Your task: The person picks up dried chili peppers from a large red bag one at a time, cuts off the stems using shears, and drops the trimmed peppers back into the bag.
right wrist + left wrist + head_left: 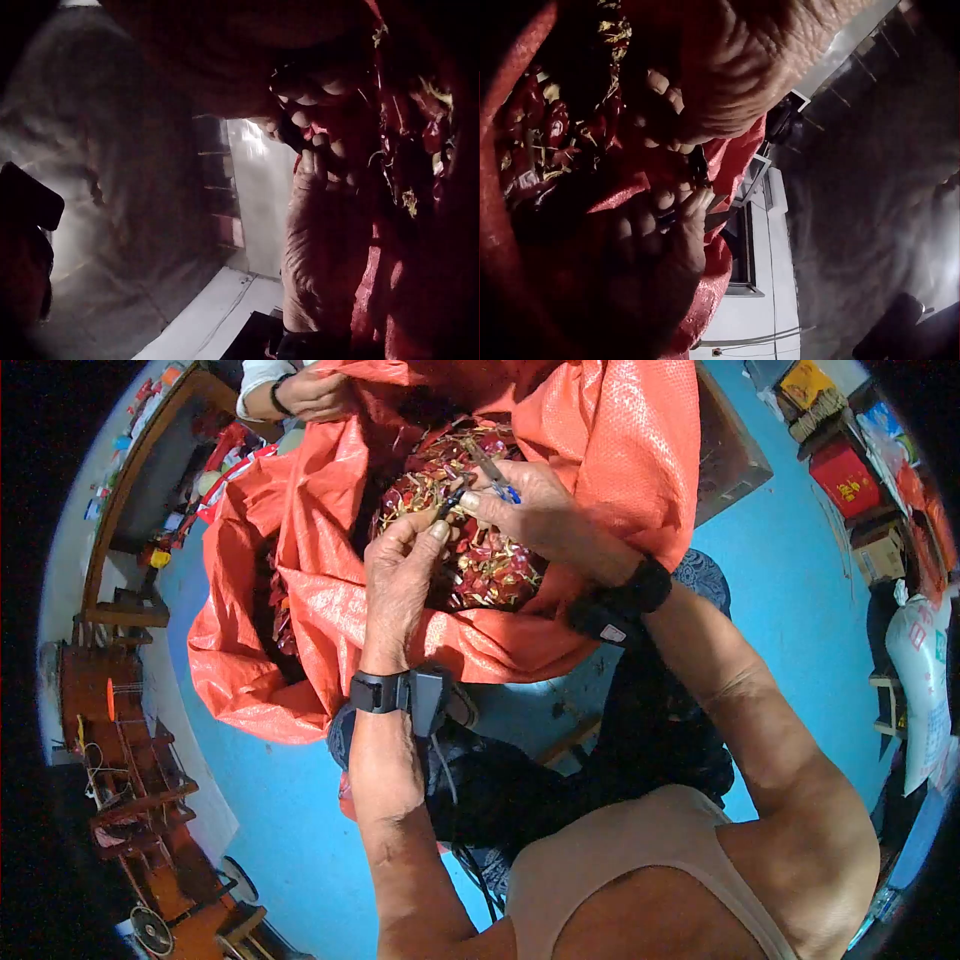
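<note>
Orange-red woven sack (pixel 640 450), wide open at folded rim, surrounds wrinkled red chillies (pixel 490 570); left hand (pixel 398 575) pinches dark slim piece (pixel 449 504), right hand's (pixel 535 510) fingers curl round blue-handled metal scissors (pixel 486 462).

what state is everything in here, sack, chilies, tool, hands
red woven sack: mouth open, edge slumped in folds
chilies: red, loose, heaped in the sack
bladed tool: held, blades seem parted
right hand: curled round the tool
left hand: pinching a small dark piece
other person's hand: at the sack's edge
</note>
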A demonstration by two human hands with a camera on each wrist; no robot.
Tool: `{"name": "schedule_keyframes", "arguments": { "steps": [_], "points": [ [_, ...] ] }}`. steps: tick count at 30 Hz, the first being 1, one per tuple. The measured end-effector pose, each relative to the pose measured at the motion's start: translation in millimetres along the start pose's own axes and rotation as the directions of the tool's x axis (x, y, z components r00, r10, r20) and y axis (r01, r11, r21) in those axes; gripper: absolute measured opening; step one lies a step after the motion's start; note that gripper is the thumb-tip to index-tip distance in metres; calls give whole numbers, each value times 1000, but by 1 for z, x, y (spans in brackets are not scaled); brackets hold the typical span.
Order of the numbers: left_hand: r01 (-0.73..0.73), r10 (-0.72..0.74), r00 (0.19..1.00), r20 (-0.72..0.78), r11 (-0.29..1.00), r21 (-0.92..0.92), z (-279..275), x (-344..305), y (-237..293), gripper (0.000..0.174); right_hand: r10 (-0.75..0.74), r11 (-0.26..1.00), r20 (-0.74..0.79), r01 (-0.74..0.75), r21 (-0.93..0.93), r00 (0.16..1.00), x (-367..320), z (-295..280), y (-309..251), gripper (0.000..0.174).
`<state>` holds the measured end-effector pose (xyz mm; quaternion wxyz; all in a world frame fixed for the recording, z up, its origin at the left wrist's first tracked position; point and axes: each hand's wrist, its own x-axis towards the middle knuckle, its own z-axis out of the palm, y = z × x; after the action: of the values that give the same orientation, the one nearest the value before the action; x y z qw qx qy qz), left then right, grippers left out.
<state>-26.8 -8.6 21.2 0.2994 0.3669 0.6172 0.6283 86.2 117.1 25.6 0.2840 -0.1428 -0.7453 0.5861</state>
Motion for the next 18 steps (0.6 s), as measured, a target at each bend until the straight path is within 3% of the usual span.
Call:
{"name": "schedule_keyframes", "arguments": {
  "steps": [3,5,6,7,9,10,13,15,16,18],
  "points": [
    [45,-55,994,90,993,110,-4,-3,4,18,-11,996,-55,16,85,998,-3,4,-4,20],
    [26,-19,992,127,998,-57,0,-4,0,21,-18,995,-6,19,100,1000,-6,3,-9,18],
    [28,-20,992,123,998,-59,3,-5,0,21,-115,990,-19,113,-82,993,-4,3,-5,19],
    [-8,21,992,123,994,-107,5,-5,2,22,-113,990,-16,112,-81,993,-5,3,0,19],
    [-41,60,991,121,987,-154,4,-3,1,24,-59,997,113,54,51,992,-6,5,-1,17],
    [12,20,990,137,974,-227,2,-1,-3,23,-58,997,115,53,53,992,-7,6,-5,17],
    [87,-46,990,130,940,-331,-3,1,-3,21,1,976,-6,0,217,1000,-9,6,-13,22],
    [45,-15,997,72,902,-428,-9,2,0,18,30,996,-40,-34,-85,999,-3,-3,-2,26],
    [10,-24,999,-30,920,-393,-14,4,6,19,-93,991,-65,86,-100,994,0,-1,1,26],
    [-152,130,988,-79,826,-543,-46,13,5,20,-51,995,-68,44,-88,996,-2,-3,-3,27]
  ]
}}
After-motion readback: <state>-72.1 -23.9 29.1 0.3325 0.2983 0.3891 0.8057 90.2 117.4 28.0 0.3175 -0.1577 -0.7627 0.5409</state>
